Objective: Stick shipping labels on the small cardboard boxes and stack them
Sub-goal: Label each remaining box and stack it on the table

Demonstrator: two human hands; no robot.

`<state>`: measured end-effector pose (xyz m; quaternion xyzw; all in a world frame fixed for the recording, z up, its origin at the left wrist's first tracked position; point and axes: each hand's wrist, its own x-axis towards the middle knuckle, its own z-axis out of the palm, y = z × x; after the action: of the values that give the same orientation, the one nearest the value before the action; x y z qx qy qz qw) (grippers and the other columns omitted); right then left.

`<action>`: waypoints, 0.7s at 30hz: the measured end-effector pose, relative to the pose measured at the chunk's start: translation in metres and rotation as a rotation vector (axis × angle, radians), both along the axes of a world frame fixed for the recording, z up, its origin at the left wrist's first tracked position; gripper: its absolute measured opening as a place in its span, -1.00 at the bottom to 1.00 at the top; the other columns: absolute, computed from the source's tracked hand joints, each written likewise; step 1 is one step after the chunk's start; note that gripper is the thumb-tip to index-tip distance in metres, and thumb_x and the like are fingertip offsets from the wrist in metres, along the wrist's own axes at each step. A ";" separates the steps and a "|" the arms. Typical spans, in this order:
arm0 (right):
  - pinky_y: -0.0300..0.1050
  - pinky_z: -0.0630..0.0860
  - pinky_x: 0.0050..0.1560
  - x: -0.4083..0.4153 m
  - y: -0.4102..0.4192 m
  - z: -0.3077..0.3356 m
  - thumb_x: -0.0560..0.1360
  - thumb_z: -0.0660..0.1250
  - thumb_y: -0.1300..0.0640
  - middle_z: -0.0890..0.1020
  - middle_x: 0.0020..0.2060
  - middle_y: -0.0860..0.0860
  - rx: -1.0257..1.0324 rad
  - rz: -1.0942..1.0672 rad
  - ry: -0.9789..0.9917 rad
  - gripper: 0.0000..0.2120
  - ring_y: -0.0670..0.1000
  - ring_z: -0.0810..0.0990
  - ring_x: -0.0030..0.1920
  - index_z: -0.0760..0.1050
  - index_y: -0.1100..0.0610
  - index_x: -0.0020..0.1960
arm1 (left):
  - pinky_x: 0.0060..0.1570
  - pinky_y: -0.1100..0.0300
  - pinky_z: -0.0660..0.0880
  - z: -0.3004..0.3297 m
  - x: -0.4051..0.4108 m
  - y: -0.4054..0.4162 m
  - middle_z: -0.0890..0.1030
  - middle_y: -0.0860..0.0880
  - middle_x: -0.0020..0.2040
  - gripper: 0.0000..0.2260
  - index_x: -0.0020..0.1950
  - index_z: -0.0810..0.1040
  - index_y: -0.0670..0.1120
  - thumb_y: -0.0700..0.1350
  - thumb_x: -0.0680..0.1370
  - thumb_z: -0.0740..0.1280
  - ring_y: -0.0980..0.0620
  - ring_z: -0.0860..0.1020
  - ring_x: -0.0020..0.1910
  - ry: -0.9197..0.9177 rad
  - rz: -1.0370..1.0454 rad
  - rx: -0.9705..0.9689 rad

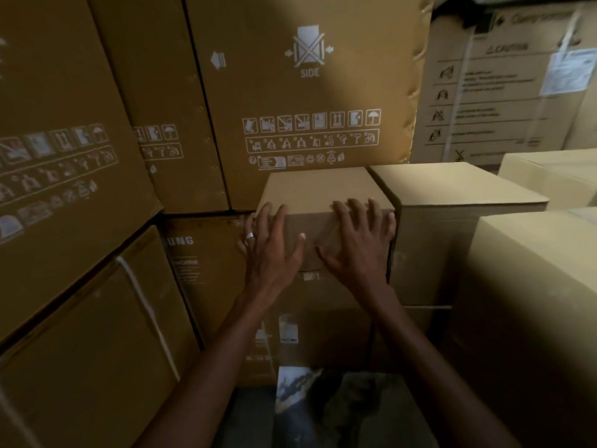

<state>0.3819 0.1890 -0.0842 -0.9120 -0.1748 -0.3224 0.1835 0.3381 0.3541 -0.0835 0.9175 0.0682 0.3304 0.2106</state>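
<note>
Left hand (271, 250) flat against front face of small cardboard box (318, 189) at frame centre, fingers spread and straight, tips over the box's top front edge; ring (250, 235) on one finger. Not curled round anything, just pressing. Right hand (358, 247) same: spread fingers laid on the front face near the box's right corner, tips reaching the top edge, nothing gripped.

Box is plain brown corrugated, matte, square-edged, upright, top face level and blank; no shipping label visible on the faces shown. Long axis cannot tell, looks roughly cubic. It sits atop a lower carton (323, 334) with pale printed patches, text too blurred to read.

Just right, touching or nearly so, second plain box (452, 185), same height, lighter tan. More pale cartons at right edge (529, 286).

Behind, upper centre: big carton (307, 92) printed white "SIDE" under a crossed-out clamp symbol, rows of handling icons below, right edge crumpled. Left of frame: similar large cartons (64, 140) with icon rows. Lower left of the hands, dark carton (200, 260) reads "UNG" and "MACHINE", partly cut off. Upper right: carton (500, 92) with "CAUTION" heading, white paper label, strap.
</note>
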 end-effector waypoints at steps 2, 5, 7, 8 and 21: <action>0.42 -0.04 0.53 -0.007 0.001 -0.006 0.42 0.41 -0.29 0.30 0.53 0.13 0.026 -0.026 -0.040 -0.20 0.28 0.07 0.59 0.27 0.00 0.55 | 0.44 -0.28 0.11 -0.005 -0.009 -0.002 0.22 -0.01 0.60 -0.45 0.53 0.33 0.11 0.24 0.56 0.14 -0.14 0.11 0.56 -0.051 0.041 0.029; 0.40 -0.06 0.54 -0.020 0.004 -0.016 0.42 0.41 -0.26 0.30 0.54 0.12 0.042 -0.052 -0.078 -0.21 0.27 0.08 0.59 0.27 -0.02 0.55 | 0.40 -0.25 0.13 -0.002 -0.022 -0.001 0.40 0.03 0.45 -0.58 0.38 0.50 0.11 0.19 0.58 0.16 -0.07 0.25 0.49 -0.166 0.088 0.048; 0.40 -0.07 0.54 -0.029 0.004 -0.024 0.41 0.45 -0.20 0.27 0.55 0.11 0.069 -0.053 -0.094 -0.19 0.24 0.07 0.60 0.24 -0.04 0.56 | 0.39 -0.22 0.17 0.006 -0.024 0.007 0.50 0.03 0.31 -0.64 0.25 0.60 0.07 0.16 0.58 0.16 -0.05 0.35 0.42 -0.228 0.056 0.053; 0.41 -0.06 0.54 -0.035 0.003 -0.027 0.41 0.46 -0.18 0.27 0.56 0.10 0.086 -0.050 -0.106 -0.19 0.24 0.06 0.60 0.23 -0.05 0.57 | 0.39 -0.20 0.20 0.013 -0.024 0.011 0.51 0.01 0.29 -0.65 0.22 0.62 0.05 0.15 0.58 0.17 -0.06 0.38 0.40 -0.233 0.013 0.038; 0.14 0.23 0.29 -0.110 -0.022 -0.022 0.52 0.16 -0.28 0.50 0.32 0.07 0.267 -0.085 -0.113 -0.55 0.15 0.34 0.36 0.59 -0.09 0.23 | 0.51 -0.13 0.17 0.018 -0.056 -0.008 0.02 -0.06 0.67 -0.42 0.58 0.28 0.15 0.24 0.56 0.12 -0.13 -0.05 0.63 0.037 -0.027 0.055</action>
<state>0.2719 0.1667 -0.1066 -0.8665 -0.1018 -0.4009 0.2794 0.2823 0.3466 -0.0658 0.9297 0.0506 0.3124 0.1883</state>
